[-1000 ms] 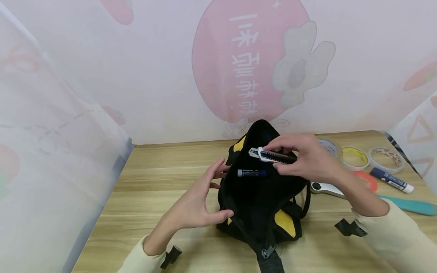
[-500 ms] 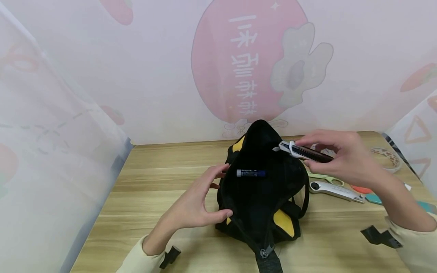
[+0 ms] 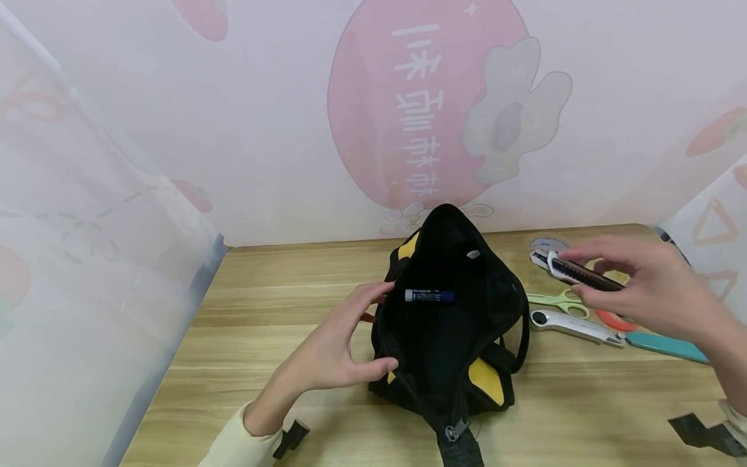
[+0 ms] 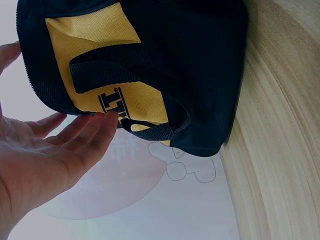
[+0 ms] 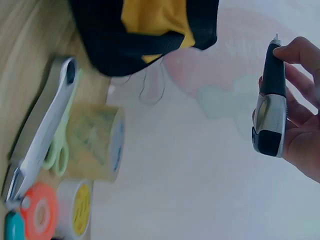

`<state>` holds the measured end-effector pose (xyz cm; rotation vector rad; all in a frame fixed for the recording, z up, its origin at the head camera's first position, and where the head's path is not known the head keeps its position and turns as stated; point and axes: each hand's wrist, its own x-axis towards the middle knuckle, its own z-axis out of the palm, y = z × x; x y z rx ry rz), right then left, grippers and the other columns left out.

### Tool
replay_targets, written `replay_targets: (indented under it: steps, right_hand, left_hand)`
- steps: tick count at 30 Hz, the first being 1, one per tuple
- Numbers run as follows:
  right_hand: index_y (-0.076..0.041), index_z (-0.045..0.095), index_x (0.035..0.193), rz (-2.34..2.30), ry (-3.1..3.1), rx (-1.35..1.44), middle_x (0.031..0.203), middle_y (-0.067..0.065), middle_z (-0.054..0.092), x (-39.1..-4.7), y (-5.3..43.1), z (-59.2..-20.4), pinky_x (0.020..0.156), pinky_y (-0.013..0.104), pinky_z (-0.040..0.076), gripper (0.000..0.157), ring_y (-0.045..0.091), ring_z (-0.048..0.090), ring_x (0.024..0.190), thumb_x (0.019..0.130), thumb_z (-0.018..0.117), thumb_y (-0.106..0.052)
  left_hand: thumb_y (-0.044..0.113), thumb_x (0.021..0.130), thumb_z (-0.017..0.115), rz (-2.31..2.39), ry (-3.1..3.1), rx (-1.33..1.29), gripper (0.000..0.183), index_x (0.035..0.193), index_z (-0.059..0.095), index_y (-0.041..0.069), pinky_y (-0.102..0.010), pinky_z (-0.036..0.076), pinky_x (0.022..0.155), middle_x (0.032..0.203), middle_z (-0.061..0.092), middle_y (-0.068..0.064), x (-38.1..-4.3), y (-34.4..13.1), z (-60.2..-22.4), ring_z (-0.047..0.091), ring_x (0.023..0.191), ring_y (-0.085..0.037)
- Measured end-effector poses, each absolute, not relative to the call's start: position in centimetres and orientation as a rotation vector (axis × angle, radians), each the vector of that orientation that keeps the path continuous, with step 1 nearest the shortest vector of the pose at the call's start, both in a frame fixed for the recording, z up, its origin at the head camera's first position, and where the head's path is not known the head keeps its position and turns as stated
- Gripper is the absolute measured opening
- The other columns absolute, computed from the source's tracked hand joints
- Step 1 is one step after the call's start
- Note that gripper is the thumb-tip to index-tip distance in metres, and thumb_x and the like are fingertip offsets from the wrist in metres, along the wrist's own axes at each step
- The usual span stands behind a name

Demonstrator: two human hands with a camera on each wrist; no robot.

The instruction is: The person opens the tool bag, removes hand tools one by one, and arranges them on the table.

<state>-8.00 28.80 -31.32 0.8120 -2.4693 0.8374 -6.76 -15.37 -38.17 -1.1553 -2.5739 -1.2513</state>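
Observation:
A black tool bag [image 3: 443, 363] with yellow panels stands with its zipped mouth wide apart. Inside it lies a dark blue stick with a white end [image 3: 428, 296]. My left hand [image 3: 335, 347] is at the bag's left side, thumb and fingers spread along the rim; in the left wrist view its fingertips touch the yellow panel. To the right of the bag, my right hand [image 3: 653, 279] pinches a black and silver utility knife [image 3: 583, 274] between thumb and fingers, above the table. In the right wrist view that knife [image 5: 272, 75] points upward, clear of the bag.
Right of the bag lie light green scissors [image 3: 563, 301], a silver folding-style cutter [image 3: 574, 326], an orange tape roll [image 3: 613, 320] and a teal handle [image 3: 668, 347]. A clear tape roll [image 5: 95, 142] and a white and yellow roll [image 5: 80, 210] stand near the printed back curtain [image 3: 280, 130].
My right hand has carried the utility knife from over the bag's mouth rightward, out past the bag's right side. My left hand and the bag have stayed in place.

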Motion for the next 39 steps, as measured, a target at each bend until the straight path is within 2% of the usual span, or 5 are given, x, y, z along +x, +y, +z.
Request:
replay_targets:
  steps: [8,16,20,27,39]
  right_hand:
    - [-0.016,0.082,0.115,0.754,-2.551,0.673,0.109,-0.038,0.065,-7.3,32.2,-33.4,0.066,0.005,0.050,0.058,-0.010,0.065,0.078,0.066,0.091,0.015]
    - [-0.022,0.081,0.111,0.612,-2.552,0.887,0.105,-0.021,0.073,-7.4,35.0,-36.7,0.063,0.007,0.046,0.068,-0.008,0.060,0.080,0.055,0.095,0.013]
    - [-0.032,0.080,0.111,0.611,-2.618,0.934,0.118,-0.025,0.071,-7.4,35.8,-38.6,0.071,0.004,0.049,0.068,-0.016,0.060,0.101,0.057,0.097,0.007]
    - [-0.030,0.080,0.114,0.721,-2.691,0.992,0.111,-0.012,0.074,-7.8,35.8,-41.2,0.063,0.015,0.047,0.062,-0.009,0.061,0.092,0.066,0.096,0.006]
    - [-0.031,0.080,0.115,0.719,-2.653,1.044,0.114,-0.010,0.079,-8.4,35.2,-44.2,0.095,-0.001,0.039,0.062,-0.011,0.060,0.115,0.064,0.100,-0.002]
  left_hand:
    - [0.031,0.086,0.088,-1.255,-2.578,-1.154,0.097,0.166,0.035,0.018,-0.038,0.058,0.107,0.161,0.049,-0.007,-6.7,-15.4,-38.1,0.052,0.139,-0.019]
    - [0.032,0.086,0.087,-1.235,-2.572,-1.163,0.097,0.166,0.036,0.017,-0.038,0.058,0.106,0.163,0.047,-0.005,-6.7,-15.3,-37.9,0.052,0.136,-0.019]
    - [0.032,0.086,0.088,-1.235,-2.571,-1.164,0.096,0.166,0.036,0.017,-0.038,0.059,0.106,0.163,0.047,-0.006,-6.8,-15.4,-37.9,0.052,0.136,-0.020]
    - [0.031,0.086,0.087,-1.253,-2.571,-1.155,0.095,0.166,0.037,0.019,-0.037,0.059,0.106,0.164,0.046,-0.001,-6.8,-15.4,-38.1,0.052,0.138,-0.020]
    - [0.032,0.086,0.088,-1.269,-2.564,-1.162,0.095,0.166,0.038,0.018,-0.038,0.059,0.105,0.164,0.046,-0.003,-6.9,-15.5,-38.2,0.052,0.137,-0.019]
